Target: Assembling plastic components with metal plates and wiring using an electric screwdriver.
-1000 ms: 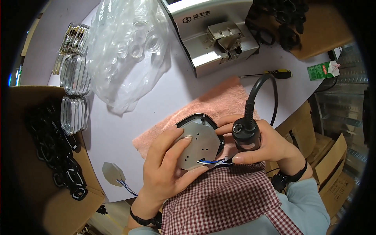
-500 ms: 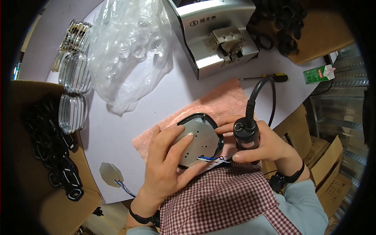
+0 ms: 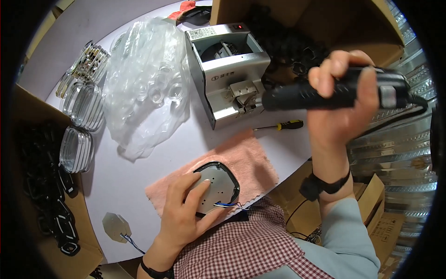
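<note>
My left hand (image 3: 182, 218) grips a black-rimmed rounded housing with a grey metal plate (image 3: 217, 186) inside, its fingers on the plate and its thumb along the near edge. The housing lies on a pink cloth (image 3: 253, 162); blue, white and black wires (image 3: 226, 204) come out of it on the near side. Raised at the right, my right hand (image 3: 337, 118) is closed around a black corded electric screwdriver (image 3: 297, 96), held sideways. The screwdriver's front end is at the metal outlet (image 3: 245, 94) of a silver screw feeder (image 3: 223, 69); whether its bit touches a screw cannot be made out.
A yellow-black hand screwdriver (image 3: 289, 124) lies beyond the cloth. Clear plastic bag (image 3: 144, 88) with clear rings, stacked transparent frames (image 3: 76, 149) and another wired grey plate (image 3: 116, 226) are to the left. Cardboard boxes with black parts stand left (image 3: 90, 249) and far right (image 3: 344, 28).
My right hand has lifted the electric screwdriver from beside the housing up to the screw feeder, turning it sideways. The left hand stays on the housing. The whole view has shifted.
</note>
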Demonstrator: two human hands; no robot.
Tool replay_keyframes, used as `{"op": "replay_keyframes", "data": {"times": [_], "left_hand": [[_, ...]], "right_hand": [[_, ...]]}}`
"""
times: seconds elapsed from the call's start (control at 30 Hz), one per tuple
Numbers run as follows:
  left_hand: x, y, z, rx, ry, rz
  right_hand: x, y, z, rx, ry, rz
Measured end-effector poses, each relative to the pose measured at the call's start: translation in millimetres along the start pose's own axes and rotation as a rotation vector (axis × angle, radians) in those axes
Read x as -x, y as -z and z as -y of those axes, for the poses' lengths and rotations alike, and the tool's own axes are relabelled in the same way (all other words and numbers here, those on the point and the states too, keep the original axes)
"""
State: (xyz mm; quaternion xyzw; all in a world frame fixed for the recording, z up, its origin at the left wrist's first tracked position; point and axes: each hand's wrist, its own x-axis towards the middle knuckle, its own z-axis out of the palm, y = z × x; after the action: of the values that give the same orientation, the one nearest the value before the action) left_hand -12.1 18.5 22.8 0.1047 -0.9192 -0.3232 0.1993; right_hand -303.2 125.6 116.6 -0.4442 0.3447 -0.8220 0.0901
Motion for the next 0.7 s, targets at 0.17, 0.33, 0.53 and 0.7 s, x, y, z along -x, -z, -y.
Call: {"op": "replay_keyframes", "data": {"times": [0.17, 0.33, 0.53, 0.7], "left_hand": [[0.4, -3.1, 1.2, 0.017, -0.003, -0.013], [0.2, -1.6, -0.5, 0.034, -0.003, -0.023], [4.3, -3.6, 3.7, 0.045, -0.019, -0.048], [4.7, -6.5, 3.9, 0.048, -0.05, -0.063]], "right_hand": [[-8.1, -5.4, -19.2, 0.298, 0.009, 0.1], [-36.9, -26.9, -22.8, 0.322, -0.068, 0.6], [-1.2, -58.3, -31.0, 0.541, 0.174, 0.215], [-4.9, -37.4, -18.2, 0.338, 0.041, 0.41]]}}
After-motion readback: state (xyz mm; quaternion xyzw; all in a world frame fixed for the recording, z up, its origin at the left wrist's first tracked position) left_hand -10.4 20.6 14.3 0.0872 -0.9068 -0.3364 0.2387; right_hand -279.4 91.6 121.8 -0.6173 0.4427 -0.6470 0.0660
